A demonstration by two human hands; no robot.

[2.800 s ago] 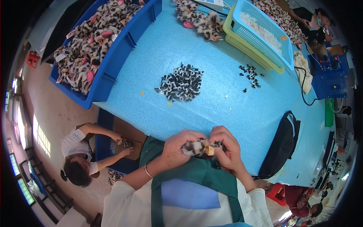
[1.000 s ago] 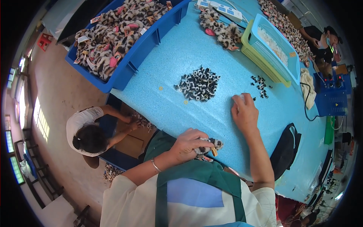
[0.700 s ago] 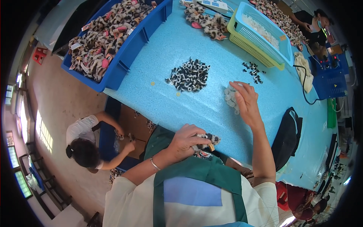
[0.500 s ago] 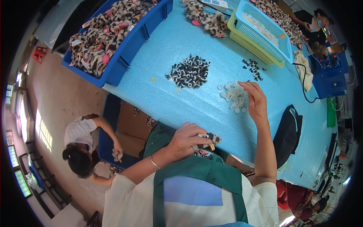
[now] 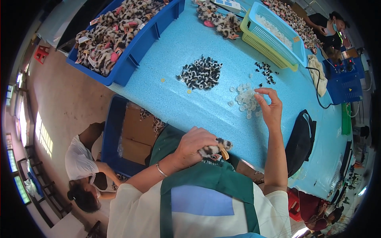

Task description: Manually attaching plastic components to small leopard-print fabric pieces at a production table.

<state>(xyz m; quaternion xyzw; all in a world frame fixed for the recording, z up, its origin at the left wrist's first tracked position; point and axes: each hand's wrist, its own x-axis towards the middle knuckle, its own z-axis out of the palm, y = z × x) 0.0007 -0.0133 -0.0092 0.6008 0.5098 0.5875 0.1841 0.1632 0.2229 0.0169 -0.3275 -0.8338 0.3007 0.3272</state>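
Observation:
My left hand [image 5: 192, 146] is closed around a small spotted plush piece [image 5: 210, 150] in front of my apron. The plush is cream with black and brown patches, and a tan tag hangs from it. My right hand [image 5: 272, 108] is over the right edge of a pile of translucent white washers [image 5: 244, 97], thumb and index fingertip pinched close together. Whatever lies between those fingertips is too small to make out. Left of the washers lies a heap of small black and white plastic parts [image 5: 201, 73]. A smaller scatter of black pieces [image 5: 266, 72] sits beyond my right hand.
A blue crate [image 5: 127, 73] of spotted plush stands at the left table edge. Stacked blue and yellow baskets [image 5: 254, 39] are at the back, a black bag [image 5: 301, 142] at the right. Another person [image 5: 81, 166] bends beside a blue bin [image 5: 109, 135] on the left.
My right hand has drawn its fingers into a pinch at the washers. The plush in my left hand has turned slightly. The person on the left has bent lower, toward me.

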